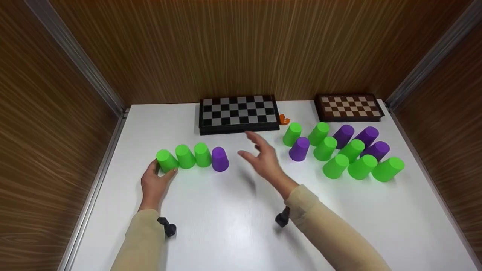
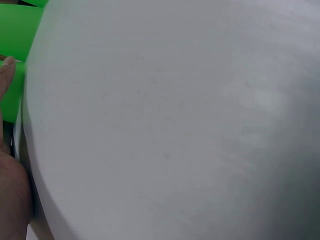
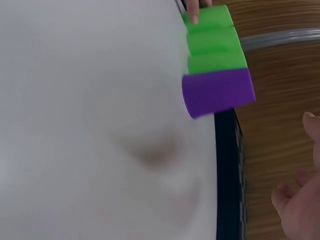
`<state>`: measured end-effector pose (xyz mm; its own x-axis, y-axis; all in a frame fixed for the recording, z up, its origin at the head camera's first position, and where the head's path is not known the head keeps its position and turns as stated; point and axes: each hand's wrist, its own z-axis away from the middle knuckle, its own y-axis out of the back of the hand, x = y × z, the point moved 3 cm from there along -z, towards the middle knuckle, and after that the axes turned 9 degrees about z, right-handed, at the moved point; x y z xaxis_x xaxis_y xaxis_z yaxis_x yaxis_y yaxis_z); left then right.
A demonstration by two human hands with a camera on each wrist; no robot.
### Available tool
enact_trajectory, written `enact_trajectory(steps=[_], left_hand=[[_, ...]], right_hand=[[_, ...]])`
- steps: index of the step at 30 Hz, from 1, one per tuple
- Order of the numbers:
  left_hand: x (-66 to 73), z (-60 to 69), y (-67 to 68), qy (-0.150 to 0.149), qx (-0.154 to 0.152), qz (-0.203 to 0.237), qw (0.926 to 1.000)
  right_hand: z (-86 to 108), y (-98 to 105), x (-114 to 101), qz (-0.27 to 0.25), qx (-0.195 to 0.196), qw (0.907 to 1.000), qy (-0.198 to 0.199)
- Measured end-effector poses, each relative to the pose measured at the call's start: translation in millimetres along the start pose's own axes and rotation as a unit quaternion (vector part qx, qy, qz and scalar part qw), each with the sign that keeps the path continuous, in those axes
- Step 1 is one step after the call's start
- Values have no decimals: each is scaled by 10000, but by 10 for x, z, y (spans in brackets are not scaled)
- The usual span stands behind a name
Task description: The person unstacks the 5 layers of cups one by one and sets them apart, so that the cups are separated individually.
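Note:
Left of centre on the white table, three green cups and a purple cup (image 1: 220,159) stand upside down in a row. My left hand (image 1: 153,184) holds the leftmost green cup (image 1: 167,161), thumb on its near side and fingers at its left. In the left wrist view only part of that hand (image 2: 12,195) shows beside the green cup (image 2: 12,95). My right hand (image 1: 265,160) hovers above the table to the right of the purple cup, fingers apart and holding nothing. The right wrist view shows it (image 3: 305,200) away from the purple cup (image 3: 217,92).
At right stands a group of upturned green cups (image 1: 336,166) and purple cups (image 1: 299,149). A black-and-grey checkered board (image 1: 239,113) lies at the back, with a small orange piece (image 1: 284,120) beside it. A brown checkered board (image 1: 350,107) sits at back right. Wood-grain panels (image 1: 241,49) enclose the table.

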<state>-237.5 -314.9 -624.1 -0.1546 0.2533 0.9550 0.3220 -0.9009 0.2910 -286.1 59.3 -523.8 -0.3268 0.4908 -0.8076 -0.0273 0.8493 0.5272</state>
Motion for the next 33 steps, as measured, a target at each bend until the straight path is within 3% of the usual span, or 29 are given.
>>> enact_trajectory(steps=[8, 16, 26, 33], left_hand=[[-8, -3, 6, 70, 23, -27, 10000], [-6, 1, 0, 116, 41, 60, 9999], [-5, 5, -20, 94, -8, -29, 10000], [-11, 12, 4, 65, -11, -12, 10000]], right_hand=[[-29, -552, -70, -5, -619, 9974, -381], [-28, -843, -103, -202, -814, 9946, -619], [-2, -902, -55, -238, -634, 9944, -807], [77, -688, 19, -514, -483, 9939, -845]])
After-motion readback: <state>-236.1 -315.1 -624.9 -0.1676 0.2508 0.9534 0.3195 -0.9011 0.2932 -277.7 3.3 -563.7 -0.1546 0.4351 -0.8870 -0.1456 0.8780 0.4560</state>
